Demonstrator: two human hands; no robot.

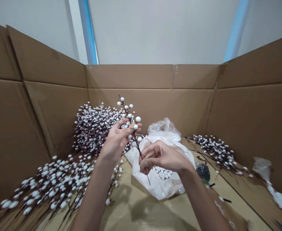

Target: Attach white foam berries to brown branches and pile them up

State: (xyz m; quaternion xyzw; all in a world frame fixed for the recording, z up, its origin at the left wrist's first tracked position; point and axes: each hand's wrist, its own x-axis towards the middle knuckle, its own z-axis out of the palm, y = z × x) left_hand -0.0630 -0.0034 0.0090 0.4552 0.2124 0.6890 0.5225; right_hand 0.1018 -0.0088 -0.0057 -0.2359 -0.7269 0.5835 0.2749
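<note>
An artificial berry branch (138, 145), dark-stemmed with white berries, is held up at a tilt between my two hands. My left hand (119, 134) has its thumb and fingers closed around the upper part, among the berries. Lower down, my right hand (159, 155) pinches the bare stem, whose end sticks out below the fingers. Behind and under my right hand lies an open white plastic bag (153, 186) with many loose white berries (164, 173) inside. Part of the bag is hidden by the right hand.
Cardboard walls (131, 77) enclose the work surface on three sides. A big pile of berry branches (95, 128) stands at back left, more branches (56, 183) lie at front left, and a smaller bunch (214, 149) at right. A black bundle (203, 172) and plastic scraps (281, 199) lie on the right.
</note>
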